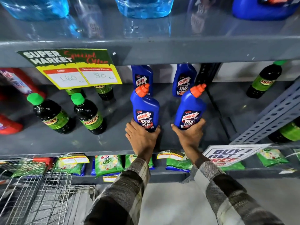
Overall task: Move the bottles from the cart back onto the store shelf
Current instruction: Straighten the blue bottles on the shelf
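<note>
My left hand [142,137] grips the base of a blue Harpic bottle [145,106] with an orange cap, held upright on the grey middle shelf [48,140]. My right hand [189,135] grips the base of a second blue Harpic bottle [190,108], also upright on that shelf. Behind them stand two more blue Harpic bottles, one on the left [142,77] and one on the right [184,78], their caps hidden by the shelf above. The wire cart [37,192] shows at the lower left.
Two dark Sunny bottles with green caps [52,113] [88,113] stand left of my hands, more behind and at the right [264,80]. A yellow price sign [78,70] hangs from the upper shelf. A perforated grey upright [267,117] rises at right. Green packets [108,164] lie below.
</note>
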